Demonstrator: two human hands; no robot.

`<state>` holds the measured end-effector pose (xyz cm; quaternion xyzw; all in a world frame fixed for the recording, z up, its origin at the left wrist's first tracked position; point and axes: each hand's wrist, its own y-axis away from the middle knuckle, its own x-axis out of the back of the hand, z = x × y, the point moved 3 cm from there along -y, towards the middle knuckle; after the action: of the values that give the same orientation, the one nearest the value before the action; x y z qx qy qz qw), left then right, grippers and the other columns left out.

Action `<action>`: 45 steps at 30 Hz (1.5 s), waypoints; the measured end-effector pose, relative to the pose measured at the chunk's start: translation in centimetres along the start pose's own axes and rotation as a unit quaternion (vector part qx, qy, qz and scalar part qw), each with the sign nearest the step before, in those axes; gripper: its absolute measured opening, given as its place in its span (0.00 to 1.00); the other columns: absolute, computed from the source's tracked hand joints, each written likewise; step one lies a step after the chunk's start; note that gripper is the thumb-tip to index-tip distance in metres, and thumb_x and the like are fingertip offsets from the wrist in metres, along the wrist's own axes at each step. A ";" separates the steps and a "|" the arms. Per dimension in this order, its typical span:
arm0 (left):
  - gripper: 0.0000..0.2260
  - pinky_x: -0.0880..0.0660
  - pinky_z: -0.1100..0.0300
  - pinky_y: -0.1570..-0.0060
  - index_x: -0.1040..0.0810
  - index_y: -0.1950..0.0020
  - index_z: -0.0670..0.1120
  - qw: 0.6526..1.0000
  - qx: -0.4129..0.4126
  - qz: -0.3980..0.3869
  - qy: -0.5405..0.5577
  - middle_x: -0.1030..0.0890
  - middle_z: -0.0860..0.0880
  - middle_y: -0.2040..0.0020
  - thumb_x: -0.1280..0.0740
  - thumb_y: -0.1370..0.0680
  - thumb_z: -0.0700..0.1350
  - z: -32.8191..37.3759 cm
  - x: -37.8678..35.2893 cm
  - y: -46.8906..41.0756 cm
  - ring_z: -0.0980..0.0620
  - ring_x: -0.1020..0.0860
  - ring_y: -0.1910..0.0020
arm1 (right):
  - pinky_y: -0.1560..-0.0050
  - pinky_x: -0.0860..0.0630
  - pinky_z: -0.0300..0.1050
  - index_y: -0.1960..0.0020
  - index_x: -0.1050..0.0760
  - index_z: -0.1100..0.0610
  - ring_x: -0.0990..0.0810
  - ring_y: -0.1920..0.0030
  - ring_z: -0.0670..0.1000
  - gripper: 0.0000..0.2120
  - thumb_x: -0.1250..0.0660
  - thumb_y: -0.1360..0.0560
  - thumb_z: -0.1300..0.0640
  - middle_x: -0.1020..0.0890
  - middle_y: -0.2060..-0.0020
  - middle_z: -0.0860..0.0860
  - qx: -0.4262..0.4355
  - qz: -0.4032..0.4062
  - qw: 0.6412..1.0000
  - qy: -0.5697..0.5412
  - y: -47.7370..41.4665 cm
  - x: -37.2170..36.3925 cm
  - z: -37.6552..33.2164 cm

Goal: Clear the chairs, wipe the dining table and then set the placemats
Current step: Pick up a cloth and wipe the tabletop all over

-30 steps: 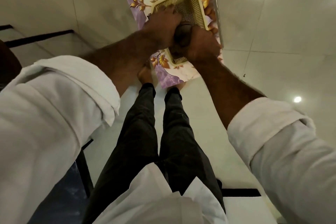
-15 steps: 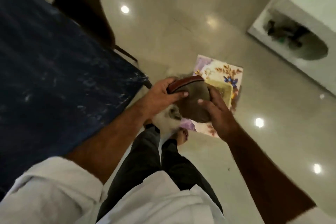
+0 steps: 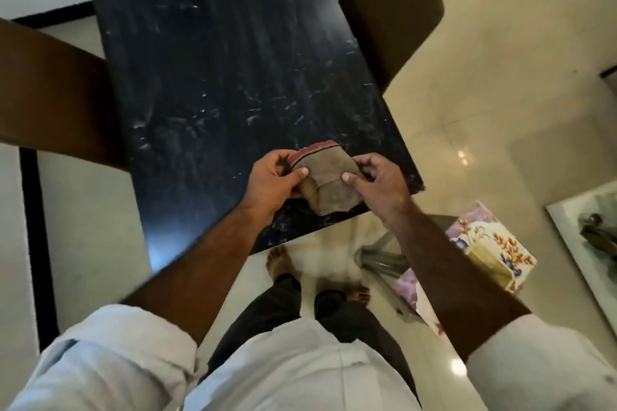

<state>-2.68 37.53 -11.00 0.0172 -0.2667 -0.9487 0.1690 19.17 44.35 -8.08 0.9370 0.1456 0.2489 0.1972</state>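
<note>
A person stands at the near end of a dark, marble-patterned worktop [image 3: 217, 77] streaked with white smears, looking down at both hands. The left grip [image 3: 272, 177] and the right grip [image 3: 377, 183] are each clamped on a folded wiping cloth [image 3: 329, 183], thumbs pressed on its upper face and fingers curled behind its side edges. The cloth is dull tan with a red stripe along its far edge. It is held between the two hands above the near right corner of the worktop; I cannot tell whether it touches the surface. Both white sleeves are rolled up to the forearms. A brown chair [image 3: 50, 93] stands at the left side of the worktop and a second brown chair [image 3: 390, 13] at its far right side. On the person's right, just beside the right forearm, a floral placemat [image 3: 480, 230] lies over something with grey legs [image 3: 380, 260], and a yellowish woven placemat [image 3: 487, 257] lies on top of it. Bare feet [image 3: 278, 260] stand on the glossy cream tile floor [image 3: 500, 93] below the worktop's near edge. A glass-topped white surface [image 3: 567, 243] shows at the right border.
</note>
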 end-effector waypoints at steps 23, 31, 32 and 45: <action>0.31 0.50 0.34 0.13 0.54 0.09 0.52 0.761 -0.156 0.083 -0.624 0.56 0.47 0.09 0.51 0.10 0.61 -9.2 2.3 -5.4 0.38 0.56 0.10 | 0.19 0.44 0.73 0.11 0.49 0.37 0.57 0.12 0.67 0.33 0.46 0.13 0.35 0.53 0.10 0.49 0.208 -0.002 0.846 0.491 -4.6 -8.5 8.2; 0.31 0.51 0.35 0.13 0.53 0.09 0.52 0.759 -0.166 0.095 -0.623 0.56 0.47 0.09 0.53 0.11 0.61 -9.6 2.4 -5.5 0.39 0.57 0.10 | 0.20 0.43 0.74 0.12 0.51 0.35 0.54 0.12 0.66 0.31 0.48 0.13 0.35 0.53 0.10 0.48 0.157 0.024 0.856 0.491 -3.8 -4.8 11.3; 0.31 0.52 0.35 0.13 0.52 0.09 0.51 0.760 -0.166 0.097 -0.621 0.56 0.47 0.09 0.53 0.11 0.61 -9.6 2.4 -5.5 0.39 0.57 0.10 | 0.20 0.43 0.76 0.12 0.52 0.35 0.54 0.12 0.67 0.31 0.48 0.13 0.35 0.53 0.10 0.50 0.140 0.036 0.861 0.488 -5.4 -4.1 11.2; 0.31 0.49 0.30 0.17 0.50 0.09 0.53 0.770 -0.158 0.087 -0.612 0.51 0.43 0.09 0.48 0.11 0.60 -7.0 1.9 -8.0 0.35 0.51 0.11 | 0.18 0.45 0.71 0.11 0.53 0.38 0.59 0.12 0.64 0.33 0.46 0.13 0.37 0.55 0.10 0.49 0.160 0.014 0.866 0.473 -4.6 -5.7 10.0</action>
<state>-6.09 39.80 -21.03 -0.6169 -0.1607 -0.7687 0.0525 18.84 43.25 -20.46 0.7275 0.2463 0.6383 -0.0513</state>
